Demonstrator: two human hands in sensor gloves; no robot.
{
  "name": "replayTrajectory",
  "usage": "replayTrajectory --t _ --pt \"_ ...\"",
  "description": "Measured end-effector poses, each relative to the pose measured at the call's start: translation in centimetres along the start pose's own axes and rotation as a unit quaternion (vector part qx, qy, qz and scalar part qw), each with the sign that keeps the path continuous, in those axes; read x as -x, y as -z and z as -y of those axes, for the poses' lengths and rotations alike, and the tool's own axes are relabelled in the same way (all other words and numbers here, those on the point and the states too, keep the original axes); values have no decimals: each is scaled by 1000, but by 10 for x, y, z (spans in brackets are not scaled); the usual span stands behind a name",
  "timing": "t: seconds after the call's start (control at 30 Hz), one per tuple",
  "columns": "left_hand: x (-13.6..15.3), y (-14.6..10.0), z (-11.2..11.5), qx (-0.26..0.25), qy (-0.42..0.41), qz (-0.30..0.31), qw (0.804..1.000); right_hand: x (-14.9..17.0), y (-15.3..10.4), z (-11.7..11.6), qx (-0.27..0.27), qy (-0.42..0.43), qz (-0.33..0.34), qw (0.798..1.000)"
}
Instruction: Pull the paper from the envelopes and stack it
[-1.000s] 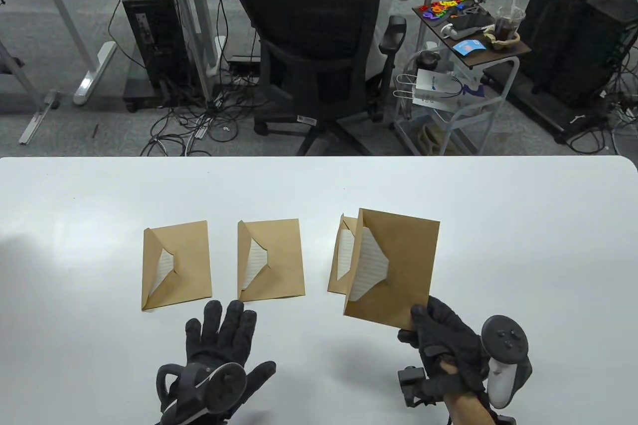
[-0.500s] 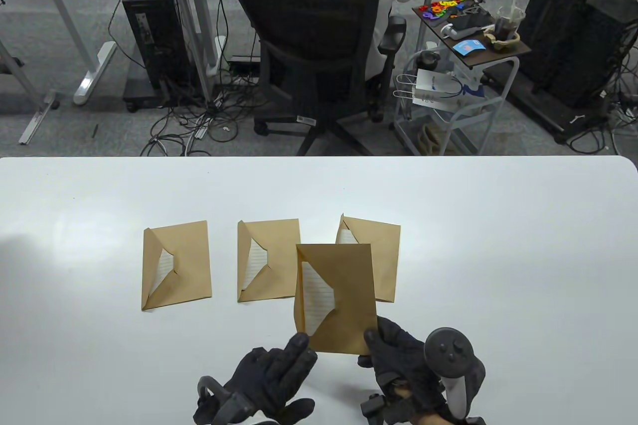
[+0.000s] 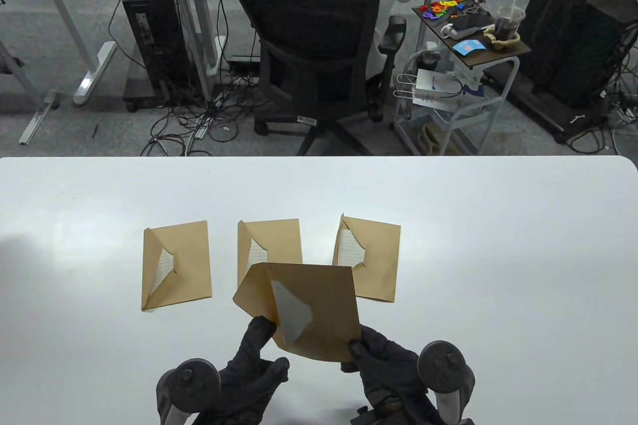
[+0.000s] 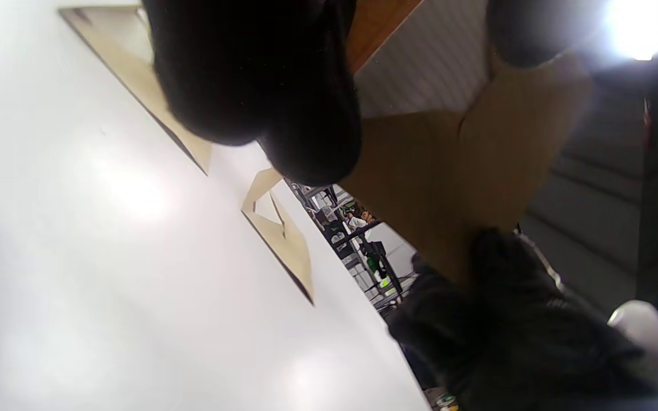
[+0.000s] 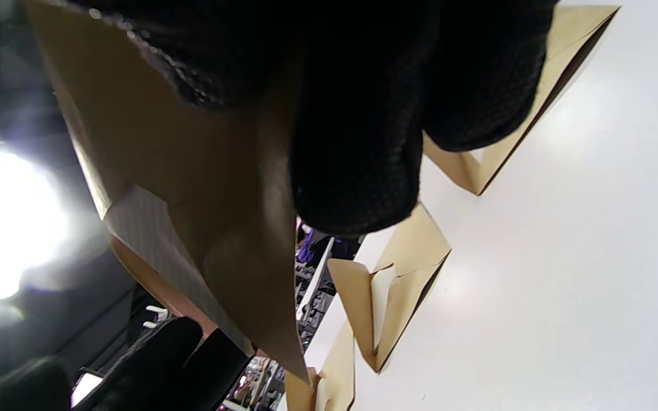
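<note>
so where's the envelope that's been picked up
In the table view the lifted envelope is front and centre, held between the left hand and right hand.

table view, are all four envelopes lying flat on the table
No: three envelopes lie on the table, while the fourth envelope is held above it between the left hand and right hand.

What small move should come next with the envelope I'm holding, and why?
Probably pinch the lined paper with the left hand and draw it out. The held envelope is off the table, the right hand grips its near right corner, and its flap is bent open toward the left fingers, with the paper showing in the opening. Three more envelopes lie behind.
</note>
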State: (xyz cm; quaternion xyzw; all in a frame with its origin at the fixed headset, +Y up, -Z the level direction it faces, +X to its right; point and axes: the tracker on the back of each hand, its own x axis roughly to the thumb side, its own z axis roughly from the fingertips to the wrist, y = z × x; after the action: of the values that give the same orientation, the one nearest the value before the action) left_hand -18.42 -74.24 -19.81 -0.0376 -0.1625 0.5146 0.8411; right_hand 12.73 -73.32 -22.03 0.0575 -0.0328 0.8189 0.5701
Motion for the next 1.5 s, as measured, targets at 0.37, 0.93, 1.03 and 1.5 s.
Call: replayTrajectory --t 0.37,0.93,1.03,1.5 --pt "5 -1 -7 -31 -29 -39 998 -3 -3 -7 -3 -36 27 999" --pt "7 -4 -46 -79 44 -50 995 -12 -1 3 18 -165 31 986" --pt "7 -6 -58 -91 26 -55 994 -13 1 19 58 -143 12 988" --pt "46 4 -38 84 55 -302 948 -1 8 82 155 -1 -63 986"
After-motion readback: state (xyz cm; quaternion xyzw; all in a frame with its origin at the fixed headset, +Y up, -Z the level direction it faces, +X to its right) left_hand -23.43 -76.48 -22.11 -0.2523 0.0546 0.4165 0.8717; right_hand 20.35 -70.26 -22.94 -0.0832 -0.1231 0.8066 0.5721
